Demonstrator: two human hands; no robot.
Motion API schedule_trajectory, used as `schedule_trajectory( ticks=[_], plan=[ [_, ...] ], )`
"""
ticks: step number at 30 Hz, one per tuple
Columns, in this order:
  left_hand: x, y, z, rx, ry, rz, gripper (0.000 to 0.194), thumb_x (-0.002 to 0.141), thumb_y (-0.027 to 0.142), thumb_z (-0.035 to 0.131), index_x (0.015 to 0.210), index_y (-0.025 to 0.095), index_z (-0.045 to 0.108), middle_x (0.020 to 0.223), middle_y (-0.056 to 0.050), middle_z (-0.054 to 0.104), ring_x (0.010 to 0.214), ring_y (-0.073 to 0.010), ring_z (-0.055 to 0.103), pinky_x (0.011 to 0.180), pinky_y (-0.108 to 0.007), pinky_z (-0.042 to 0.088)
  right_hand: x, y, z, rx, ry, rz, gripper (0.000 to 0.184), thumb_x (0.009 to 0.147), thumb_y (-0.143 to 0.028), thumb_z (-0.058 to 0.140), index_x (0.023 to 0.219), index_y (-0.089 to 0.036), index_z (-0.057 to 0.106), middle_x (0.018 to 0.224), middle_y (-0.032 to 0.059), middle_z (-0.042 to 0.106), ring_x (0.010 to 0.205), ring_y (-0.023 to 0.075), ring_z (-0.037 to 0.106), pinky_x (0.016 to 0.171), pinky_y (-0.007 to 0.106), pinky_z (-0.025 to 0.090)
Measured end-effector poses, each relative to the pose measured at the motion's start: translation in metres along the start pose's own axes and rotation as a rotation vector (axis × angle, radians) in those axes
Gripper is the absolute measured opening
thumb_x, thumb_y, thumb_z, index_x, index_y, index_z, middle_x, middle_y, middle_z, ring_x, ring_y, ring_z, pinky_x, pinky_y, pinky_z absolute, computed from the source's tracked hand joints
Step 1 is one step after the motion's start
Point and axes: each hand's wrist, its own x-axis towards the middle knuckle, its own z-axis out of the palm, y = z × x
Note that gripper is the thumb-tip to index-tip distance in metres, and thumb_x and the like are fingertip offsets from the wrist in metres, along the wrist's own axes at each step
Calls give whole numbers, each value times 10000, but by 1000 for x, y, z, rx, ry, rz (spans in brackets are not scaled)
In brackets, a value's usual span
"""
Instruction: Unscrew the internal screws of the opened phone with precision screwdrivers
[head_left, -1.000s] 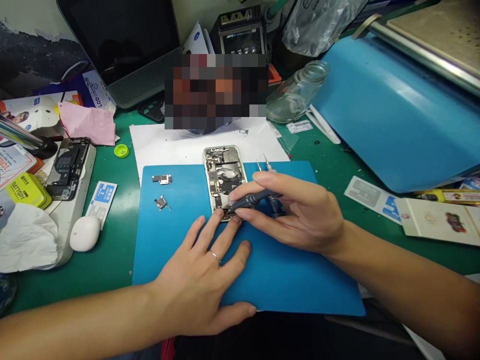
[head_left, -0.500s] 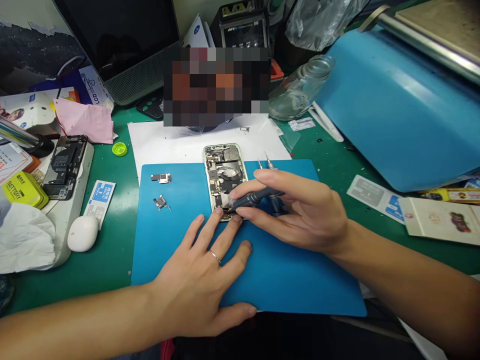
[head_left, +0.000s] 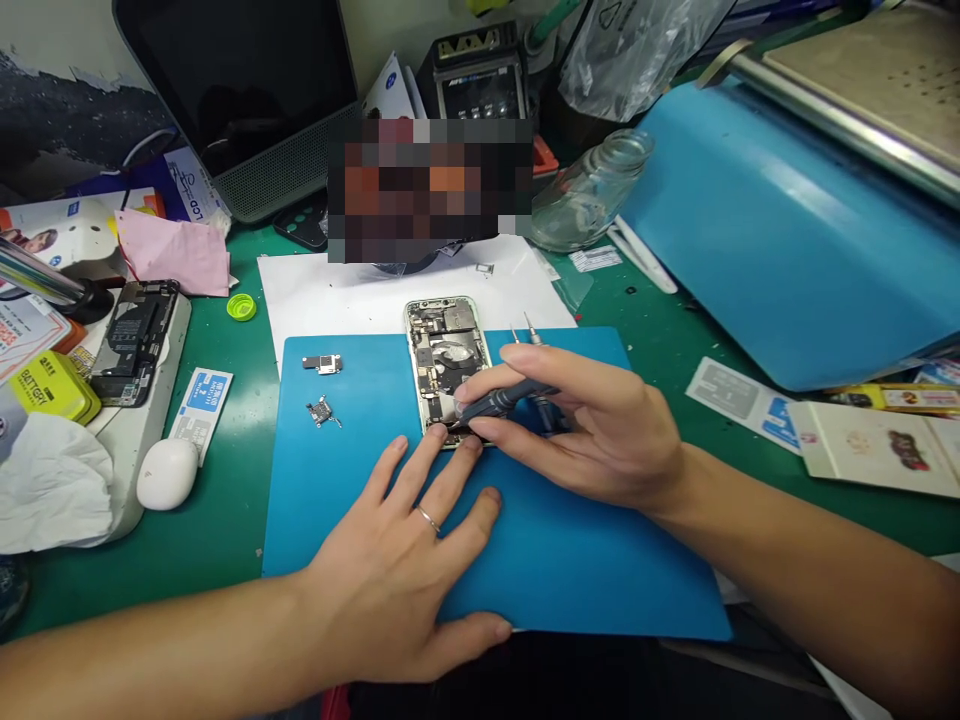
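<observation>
**Green workbench, blue mat, a bare-bodied phone between two hands**

The green workbench (head_left: 206,540) runs across the view, with a white sheet of paper (head_left: 337,295) partly under a blue mat (head_left: 585,575). On the mat, the left hand (head_left: 420,555) lies palm down, its fingers spread; two fingertips rest at the near end of the phone, gripping nothing. The right hand (head_left: 600,425) pinches a dark tool (head_left: 501,402) between thumb and fingers, its point down at that same end; the tip is too small to make out.

The phone (head_left: 454,352) lies flat, mostly on the mat, its far end reaching over the paper. It should be light and stiff in its frame, perhaps a little slippery at the rim, and fragile inside, where thin parts would likely bend or tear. The long side edges look the safest place to take hold, clear of the exposed innards.

It has no screen on: a pale rim surrounds dark and silvery parts, with a shiny, crumpled-looking patch near the middle. Fingers and tool hide some of the near end.

To the left on the mat sit a flat metal piece (head_left: 322,364) and a spiky little part (head_left: 324,411).
</observation>
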Motion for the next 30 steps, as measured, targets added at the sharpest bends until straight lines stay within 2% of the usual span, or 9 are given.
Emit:
schedule_trajectory(
  ticks=[10, 17, 24, 30],
  plan=[
    [1, 0, 1, 9, 8, 18, 768, 987, 659, 498, 1529, 120, 421, 1673, -232, 239, 1563, -440, 180, 1219, -628, 254, 1, 0, 3, 36, 23, 36, 801, 893, -88, 699, 1566, -340, 345, 1143, 27, 785, 923, 180, 789, 760, 261, 688],
    [1, 0, 1, 6, 2, 21, 767, 986, 656, 504, 1528, 119, 421, 1676, -233, 230, 1567, -432, 171, 1229, -622, 242, -1, 1, 3, -13, 44, 25, 801, 881, -72, 707, 1565, -299, 359, 1106, 53, 784, 902, 187, 787, 747, 280, 694],
    [2, 0, 0, -1, 5, 18, 764, 986, 655, 508, 1527, 122, 430, 1674, -228, 242, 1564, -436, 180, 1228, -623, 245, 0, 1, 0, -19, 36, 13, 821, 875, -69, 717, 1566, -321, 350, 1129, 43, 781, 922, 189, 783, 743, 282, 694],
    [2, 0, 0, 2, 4, 18, 765, 983, 651, 517, 1528, 122, 429, 1676, -232, 234, 1565, -436, 177, 1234, -622, 232, 0, 1, 0, 10, 36, 61, 815, 877, -53, 712, 1562, -332, 368, 1096, 47, 772, 912, 188, 770, 738, 287, 705]
  ],
)
